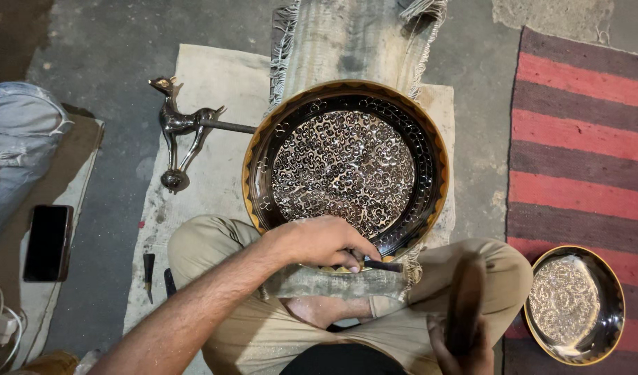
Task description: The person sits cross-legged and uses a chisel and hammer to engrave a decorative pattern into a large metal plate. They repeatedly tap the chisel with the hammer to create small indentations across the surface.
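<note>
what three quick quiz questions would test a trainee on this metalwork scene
1. True or false: the left hand presses a thin dark tool against the near rim of the large engraved plate.
2. Which metal figure lies left of that plate: A) horse B) deer figurine C) bird?
3. Where is the small engraved plate?

Key: 1 true. 2 B. 3 On the striped rug, to the person's right, beyond the blurred right hand and its dark mallet-like tool.

large tray point(346, 104): black, silver scrollwork, gold rim | rug point(583, 139): red-grey stripes | trousers point(263, 333): khaki
</note>
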